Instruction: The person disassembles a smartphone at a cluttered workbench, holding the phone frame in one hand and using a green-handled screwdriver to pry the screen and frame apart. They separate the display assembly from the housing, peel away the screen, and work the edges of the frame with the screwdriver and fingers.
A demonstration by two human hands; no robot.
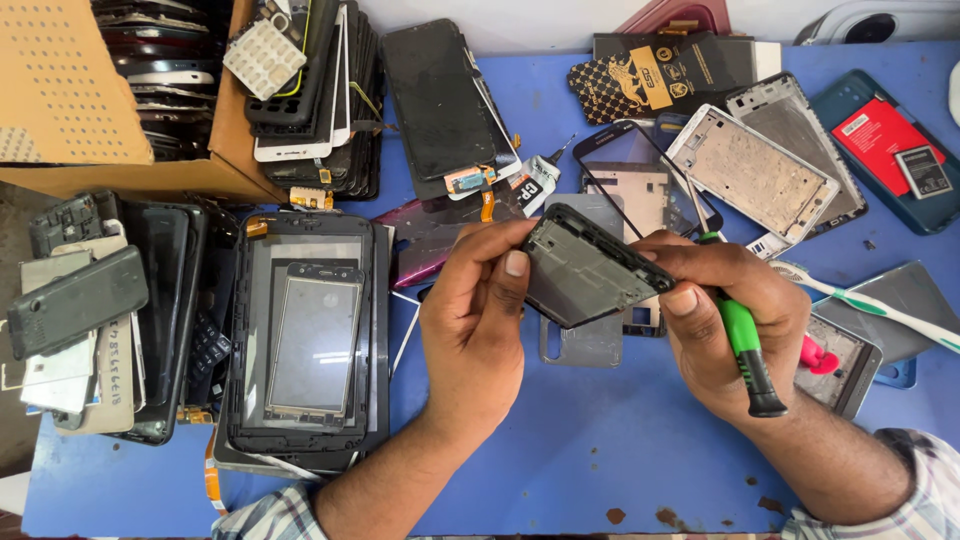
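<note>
Above the blue table (590, 450), both hands hold a dark phone frame (585, 268), tilted with its inner side up. My left hand (478, 320) pinches its left edge between thumb and fingers. My right hand (730, 320) grips its right edge with the thumb on top. A screwdriver with a green and black handle (745, 350) is also tucked in my right hand, handle pointing toward me.
A stack of screens and frames (305, 340) lies left of my hands, old phones (75, 300) further left. A cardboard box (120, 90) of parts sits at back left. Metal frames (750, 170), a teal case (890, 140) and a toothbrush (870, 300) lie right.
</note>
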